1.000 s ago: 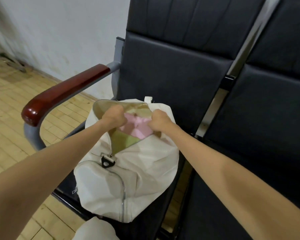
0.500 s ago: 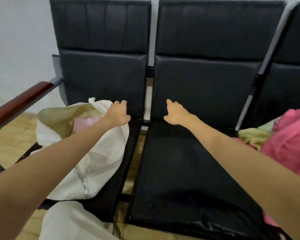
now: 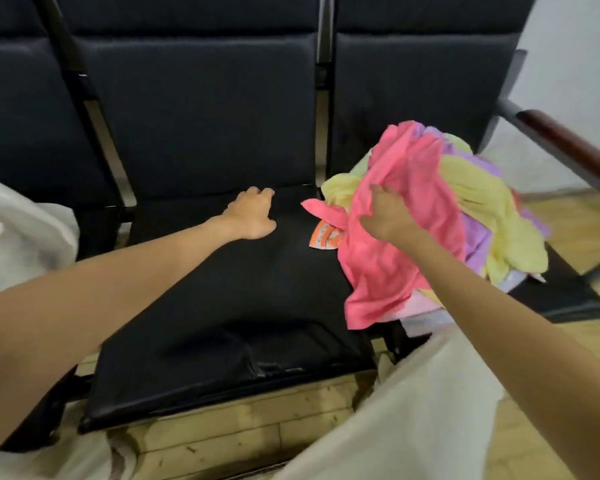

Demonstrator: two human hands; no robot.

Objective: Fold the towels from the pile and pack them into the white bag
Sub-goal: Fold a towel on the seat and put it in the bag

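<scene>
Reaching into towel pile (image 3: 465, 209), heaped on seat right of middle seat (image 3: 222, 306). Right hand (image 3: 388, 216) lies on pink towel (image 3: 395, 271) atop pile, fingers spread, grasp not yet closed. Left hand (image 3: 253, 213) hovers over middle seat, loosely curled, holding nothing. White bag (image 3: 21, 230) sits left of middle seat. Advice: pinch 1 layer only, lift clear, then spread flat on middle seat for folding.
</scene>
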